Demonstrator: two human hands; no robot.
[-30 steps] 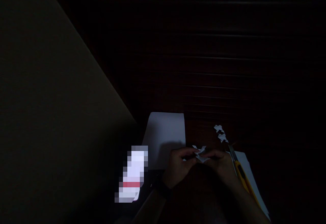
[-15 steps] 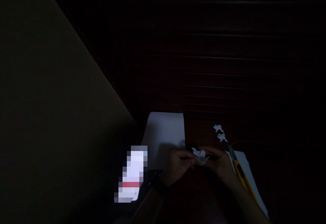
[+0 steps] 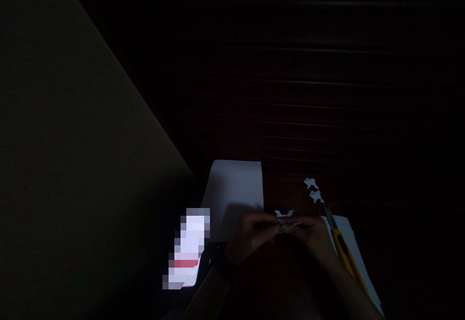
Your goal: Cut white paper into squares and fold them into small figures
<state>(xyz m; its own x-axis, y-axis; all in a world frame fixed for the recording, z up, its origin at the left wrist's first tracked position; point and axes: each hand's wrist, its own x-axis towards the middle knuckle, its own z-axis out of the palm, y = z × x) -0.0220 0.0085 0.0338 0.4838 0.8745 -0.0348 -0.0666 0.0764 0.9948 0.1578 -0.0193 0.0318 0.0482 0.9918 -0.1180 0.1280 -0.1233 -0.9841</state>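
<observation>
Between my two hands is a small folded white paper figure [image 3: 285,213], with two pointed tips standing up above the fingers. My left hand [image 3: 252,232] pinches it from the left, thumb below and fingers above. From the right, my right hand [image 3: 314,235] pinches its other side the same way. The fingers hide most of the figure's middle. Two similar folded paper figures [image 3: 315,195] lie on the dark table beyond my right hand. A yellow utility knife [image 3: 347,257] with its blade out rests beside my right wrist.
White paper sheets [image 3: 358,247] lie under the knife. Another white sheet [image 3: 236,184] is left of my hands, partly shadowed. A lit, pixelated phone screen [image 3: 189,247] stands at lower left. A pale wall [image 3: 90,140] rises on the left, and dark slatted panelling [image 3: 290,82] at the back.
The paper figure has tilted in my fingers, so two tips now point up and its body shows less. My right fingers have moved down over it.
</observation>
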